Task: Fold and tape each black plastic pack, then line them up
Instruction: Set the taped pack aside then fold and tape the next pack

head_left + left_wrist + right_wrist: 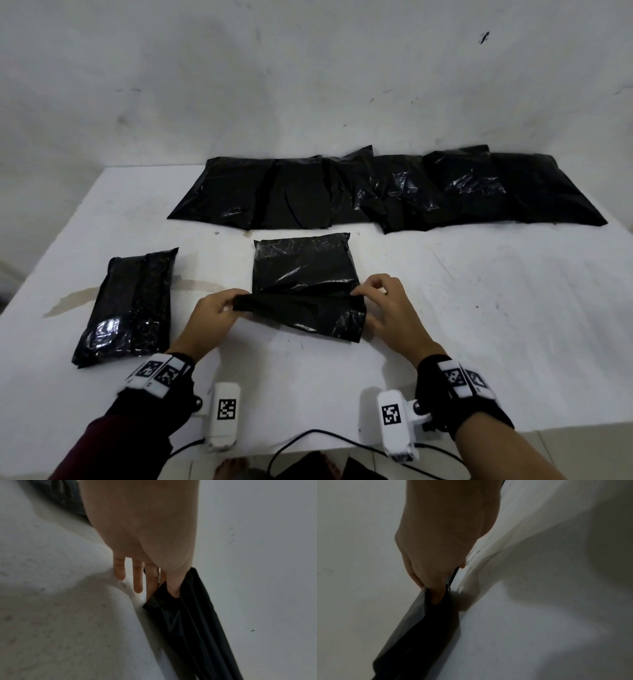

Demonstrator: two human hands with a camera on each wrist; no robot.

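A black plastic pack (pixel 305 270) lies in the middle of the white table (pixel 479 325). Its near flap (pixel 301 308) is lifted and bent over towards the far side. My left hand (pixel 219 308) pinches the flap's left corner (pixel 173 601) between thumb and fingers. My right hand (pixel 380 301) pinches the right corner (pixel 435 607) the same way. A folded pack (pixel 130 305) with a shiny strip down its length lies to the left. Several unfolded black packs (pixel 387 188) overlap in a row along the far side of the table.
A stained white wall (pixel 308 75) rises behind the table. The near table edge runs just under my wrists, with black cables (pixel 308 442) hanging below it. Bare table lies to the right of the pack. A faint brown stain (pixel 78 298) marks the table at left.
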